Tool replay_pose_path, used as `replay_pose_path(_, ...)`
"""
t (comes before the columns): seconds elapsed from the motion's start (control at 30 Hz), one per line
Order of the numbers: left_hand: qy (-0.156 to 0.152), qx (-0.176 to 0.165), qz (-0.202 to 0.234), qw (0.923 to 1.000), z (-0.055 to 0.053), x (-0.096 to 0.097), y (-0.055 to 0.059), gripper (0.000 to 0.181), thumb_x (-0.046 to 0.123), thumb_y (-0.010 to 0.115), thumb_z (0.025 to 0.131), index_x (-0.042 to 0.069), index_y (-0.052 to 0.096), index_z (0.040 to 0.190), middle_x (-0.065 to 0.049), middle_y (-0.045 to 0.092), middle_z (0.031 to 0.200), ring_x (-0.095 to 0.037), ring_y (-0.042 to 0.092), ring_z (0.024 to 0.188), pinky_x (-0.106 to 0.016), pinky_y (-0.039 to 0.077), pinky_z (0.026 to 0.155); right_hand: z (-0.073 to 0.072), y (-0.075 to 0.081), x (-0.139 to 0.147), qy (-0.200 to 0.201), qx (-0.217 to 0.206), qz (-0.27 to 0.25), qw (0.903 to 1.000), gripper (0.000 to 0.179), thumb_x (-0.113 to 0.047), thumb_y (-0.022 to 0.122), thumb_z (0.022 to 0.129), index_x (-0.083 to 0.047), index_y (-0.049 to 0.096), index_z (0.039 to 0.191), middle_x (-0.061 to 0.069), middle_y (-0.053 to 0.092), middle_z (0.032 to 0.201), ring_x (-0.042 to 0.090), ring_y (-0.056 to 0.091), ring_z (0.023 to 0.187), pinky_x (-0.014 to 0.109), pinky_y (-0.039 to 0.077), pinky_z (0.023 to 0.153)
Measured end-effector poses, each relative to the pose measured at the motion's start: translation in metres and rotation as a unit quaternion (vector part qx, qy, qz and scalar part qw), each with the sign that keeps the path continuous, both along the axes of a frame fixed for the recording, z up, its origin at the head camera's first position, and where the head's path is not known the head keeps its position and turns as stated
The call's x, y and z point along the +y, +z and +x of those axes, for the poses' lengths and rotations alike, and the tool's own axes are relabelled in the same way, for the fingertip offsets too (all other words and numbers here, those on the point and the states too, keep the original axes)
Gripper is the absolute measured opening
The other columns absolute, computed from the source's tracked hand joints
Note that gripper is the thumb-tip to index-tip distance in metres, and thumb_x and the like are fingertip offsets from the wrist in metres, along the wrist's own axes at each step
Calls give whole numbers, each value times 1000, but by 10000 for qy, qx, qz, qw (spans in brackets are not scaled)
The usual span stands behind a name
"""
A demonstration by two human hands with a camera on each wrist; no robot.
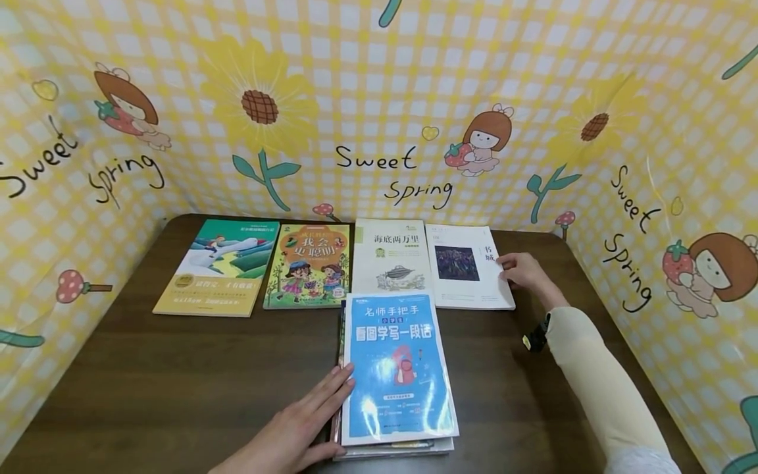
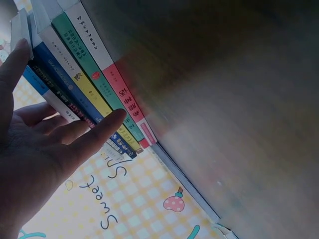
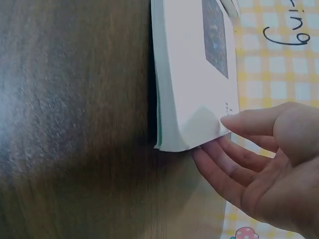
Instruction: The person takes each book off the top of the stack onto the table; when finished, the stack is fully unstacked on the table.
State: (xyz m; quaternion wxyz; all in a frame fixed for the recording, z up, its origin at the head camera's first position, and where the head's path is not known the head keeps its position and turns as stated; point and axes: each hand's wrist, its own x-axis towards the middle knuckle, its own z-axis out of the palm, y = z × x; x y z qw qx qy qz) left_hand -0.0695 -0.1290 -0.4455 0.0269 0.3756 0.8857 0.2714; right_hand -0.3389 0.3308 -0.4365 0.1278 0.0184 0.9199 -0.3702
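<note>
A stack of books stands near the front middle, a blue book (image 1: 398,368) on top. My left hand (image 1: 296,421) lies along the stack's left side, its fingers fairly straight against the spines. In the left wrist view the spines show green (image 2: 82,57), yellow, blue and white. At the right end of the back row is a white book (image 1: 470,289) with a dark square picture. My right hand (image 1: 524,273) pinches its right edge. The right wrist view shows the thumb (image 3: 249,122) on the cover and the other fingers at the edge below.
Left of the white book lie a cream book (image 1: 391,247) with a ship drawing, a yellow-green children's book (image 1: 310,276) and a green-and-yellow book (image 1: 219,266). All rest on a dark wooden table (image 1: 195,368). Checked yellow cloth (image 1: 379,85) walls the back and sides.
</note>
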Motion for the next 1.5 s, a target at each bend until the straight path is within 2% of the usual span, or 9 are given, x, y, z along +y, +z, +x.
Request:
replay_pose_path(0.17,45,54,-35,10000,1,-1,0,81,44,64,90,12,25,154,-8,19,160,-28,26,142,-41,51,89,6,4,-4,263,370,813,9957,38,-5,54,94,11,53,128,30,59,115,34,60,94,40,52,74)
replay_pose_path(0.3,87,-148,-112,9998,2,-2,1,81,45,63,91,14,23,154,-6,16,161,-28,24,143,-43,51,90,26,15,-14,550,970,1219,9863,36,-7,52,96,10,55,127,30,61,115,38,58,100,45,49,79)
replay_pose_path(0.5,109,-427,-234,9988,1,0,5,80,49,57,93,17,19,155,-2,11,162,-28,21,144,-44,50,90,78,37,-46,898,1789,641,9777,34,-9,55,97,7,57,127,24,66,108,36,65,92,44,52,71)
replay_pose_path(0.7,212,-791,-415,9958,-1,1,10,81,50,57,92,21,16,156,3,6,162,-26,19,145,-47,49,91,123,48,-84,1174,2087,261,9706,37,-13,58,97,-1,56,132,18,67,111,33,66,93,45,54,76)
replay_pose_path(0.97,175,-886,-435,9950,-1,1,9,82,52,56,92,21,15,156,4,5,162,-26,19,145,-47,50,90,190,39,-120,1262,1549,-515,9785,57,-37,54,98,-29,33,150,6,52,141,21,65,103,38,53,83)
replay_pose_path(1.1,268,-885,-484,9945,-2,1,10,84,50,60,91,23,15,156,6,4,162,-24,18,145,-48,48,92,217,33,-138,1201,1002,-729,9850,70,-45,57,95,-36,19,154,5,32,155,30,56,120,41,53,86)
replay_pose_path(1.3,301,-707,-522,9957,-3,3,11,85,48,62,90,21,16,156,5,5,162,-24,19,145,-47,48,93,235,17,-155,1006,728,-518,9909,93,-50,69,85,-30,12,156,0,8,162,33,21,144,60,32,105)
replay_pose_path(1.37,285,-619,-502,9964,-2,3,10,85,47,63,89,21,17,156,3,6,162,-25,20,145,-47,49,91,237,11,-156,898,764,-478,9919,94,-51,72,82,-29,16,155,0,8,162,32,17,145,64,25,106)
replay_pose_path(1.5,240,-466,-432,9977,0,2,8,86,46,64,89,20,18,156,1,7,162,-26,23,143,-45,51,89,239,5,-155,740,771,-409,9934,91,-53,73,80,-28,26,154,5,15,161,38,22,142,68,26,103)
